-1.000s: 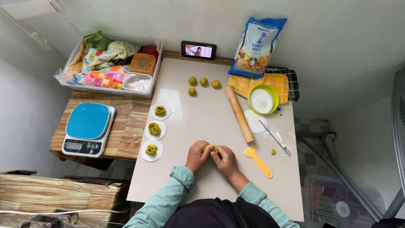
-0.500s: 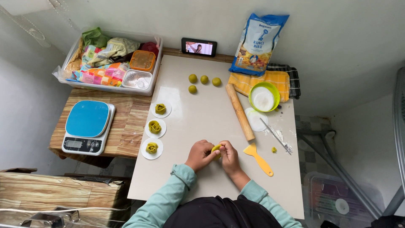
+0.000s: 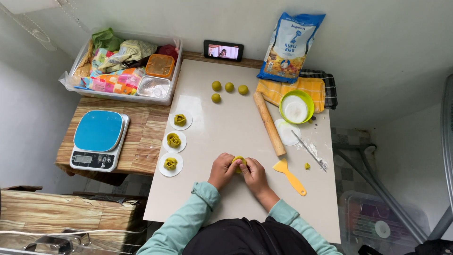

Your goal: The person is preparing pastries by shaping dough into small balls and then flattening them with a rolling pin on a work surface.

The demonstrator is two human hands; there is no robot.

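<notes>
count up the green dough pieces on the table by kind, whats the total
plain dough balls: 4
finished dough roses on white paper rounds: 3
dough piece held between the left hand and right hand, seen at: 1
small dough scrap by the yellow scraper: 1
total: 9

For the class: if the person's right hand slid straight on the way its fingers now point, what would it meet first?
The right hand points up and left at the green dough piece it touches; just beyond lies the left hand.
</notes>
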